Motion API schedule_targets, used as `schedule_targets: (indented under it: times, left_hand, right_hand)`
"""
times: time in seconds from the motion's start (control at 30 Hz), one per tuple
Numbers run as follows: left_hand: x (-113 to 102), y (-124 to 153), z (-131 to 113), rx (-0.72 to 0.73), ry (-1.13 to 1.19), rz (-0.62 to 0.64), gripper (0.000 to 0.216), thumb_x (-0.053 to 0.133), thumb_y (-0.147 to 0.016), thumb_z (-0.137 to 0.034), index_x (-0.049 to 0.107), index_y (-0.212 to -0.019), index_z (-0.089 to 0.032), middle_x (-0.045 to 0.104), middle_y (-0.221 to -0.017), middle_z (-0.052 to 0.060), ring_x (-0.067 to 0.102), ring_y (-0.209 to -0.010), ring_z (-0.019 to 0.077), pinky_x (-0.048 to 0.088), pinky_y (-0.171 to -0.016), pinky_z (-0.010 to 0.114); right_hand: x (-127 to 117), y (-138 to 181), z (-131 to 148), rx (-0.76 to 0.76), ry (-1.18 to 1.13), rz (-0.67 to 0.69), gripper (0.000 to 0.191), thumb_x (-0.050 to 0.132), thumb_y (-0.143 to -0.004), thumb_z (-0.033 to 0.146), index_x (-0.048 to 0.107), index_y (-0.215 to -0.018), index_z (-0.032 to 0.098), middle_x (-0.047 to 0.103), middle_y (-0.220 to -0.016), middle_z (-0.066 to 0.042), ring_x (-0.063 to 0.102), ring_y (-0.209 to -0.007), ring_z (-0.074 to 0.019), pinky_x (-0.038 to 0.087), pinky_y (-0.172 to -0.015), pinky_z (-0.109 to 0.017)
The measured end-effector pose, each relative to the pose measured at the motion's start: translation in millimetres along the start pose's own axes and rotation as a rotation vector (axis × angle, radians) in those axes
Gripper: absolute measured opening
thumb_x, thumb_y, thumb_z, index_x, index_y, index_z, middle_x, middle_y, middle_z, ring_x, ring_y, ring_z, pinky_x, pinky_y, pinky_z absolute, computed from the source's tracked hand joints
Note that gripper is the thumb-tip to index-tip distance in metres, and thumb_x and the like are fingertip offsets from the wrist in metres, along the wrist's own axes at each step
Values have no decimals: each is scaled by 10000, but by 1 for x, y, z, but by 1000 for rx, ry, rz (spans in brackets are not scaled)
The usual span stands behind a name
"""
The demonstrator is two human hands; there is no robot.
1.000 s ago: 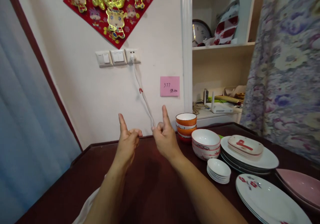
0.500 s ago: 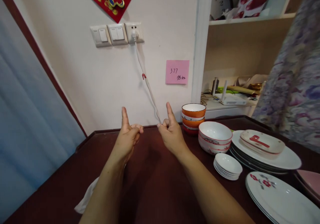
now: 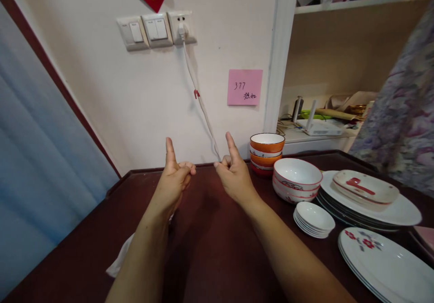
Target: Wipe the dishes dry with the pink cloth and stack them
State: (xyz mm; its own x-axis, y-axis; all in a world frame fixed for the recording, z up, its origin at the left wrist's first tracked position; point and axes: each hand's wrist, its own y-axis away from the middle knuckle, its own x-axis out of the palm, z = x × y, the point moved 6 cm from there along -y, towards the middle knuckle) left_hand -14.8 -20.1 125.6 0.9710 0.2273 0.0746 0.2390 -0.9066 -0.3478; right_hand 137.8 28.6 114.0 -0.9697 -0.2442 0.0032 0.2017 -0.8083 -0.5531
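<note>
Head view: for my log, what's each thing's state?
Left hand, one finger raised
Right hand, one finger raised
Plug, inserted
Wall switches, positions unclear
Sticky note, stuck up
Orange bowls, stacked
Red-rimmed bowls, stacked
Small white dishes, stacked
Floral plates, stacked
Rectangular dish, on white plate

Glossy ceramic bowls (image 3: 266,147) stand near the table's (image 3: 217,235) far edge, shiny plates (image 3: 389,262) toward its right; the half-hidden white piece (image 3: 121,255) seems cloth.

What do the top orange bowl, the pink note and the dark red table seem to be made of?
Top orange bowl: probably glazed ceramic; smooth, evenly colored outside, white inside, though enamel is possible.
Pink note: matte paper, thin, flat and handwritten.
Dark red table: possibly painted or lacquered wood; smooth, but no visible grain.
</note>
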Motion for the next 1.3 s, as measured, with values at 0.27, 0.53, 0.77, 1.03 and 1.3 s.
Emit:
schedule_targets:
  times: [0.27, 0.53, 0.77, 1.03, 1.3]
  left_hand:
    - [0, -1, 0, 7, -44, 11, 968, 549, -817, -141, -94, -1455, -481, 556, -701, -69, 286, -366, 16, 223, -377, 138]
    - [0, -3, 0, 9, -52, 14, 996, 548, -795, -113, -108, -1458, -464, 560, -688, -74, 293, -359, 16, 233, -371, 131]
    - [-3, 1, -12, 25, -11, -44, 901, 560, -871, -241, -78, -1493, -374, 604, -689, -42, 324, -372, 25, 283, -390, 144]
    - [-36, 17, -57, 262, 191, -344, 497, 591, -855, -234, 456, -1328, -310, 574, -628, -24, 493, -521, 102, 322, -409, 186]
    - [-42, 42, -97, 412, 124, -488, 214, 570, -814, -188, 643, -1008, -242, 536, -624, -20, 415, -469, 90, 270, -405, 233]
  right_hand:
    - [3, 0, 1, -8, 15, 11, 822, 502, -813, 141, 125, -1521, 321, 333, -575, 86, 321, -517, -125, 371, -556, -266]
    - [3, -1, -1, -3, 6, 4, 804, 504, -812, 147, 154, -1516, 316, 338, -567, 90, 322, -511, -125, 364, -546, -255]
    - [-4, 0, 7, -32, -19, -43, 214, 503, -892, 367, 636, -915, 201, 386, -579, 61, 372, -552, -103, 344, -562, -236]
    - [-4, 9, 21, -31, -28, -18, 523, 468, -891, 560, 270, -561, 206, 229, -558, 58, 251, -525, -87, 225, -486, -241]
    - [2, 18, 36, -21, -69, 32, 378, 553, -878, 304, 533, -1248, 227, 387, -601, 72, 410, -576, -108, 391, -608, -245]
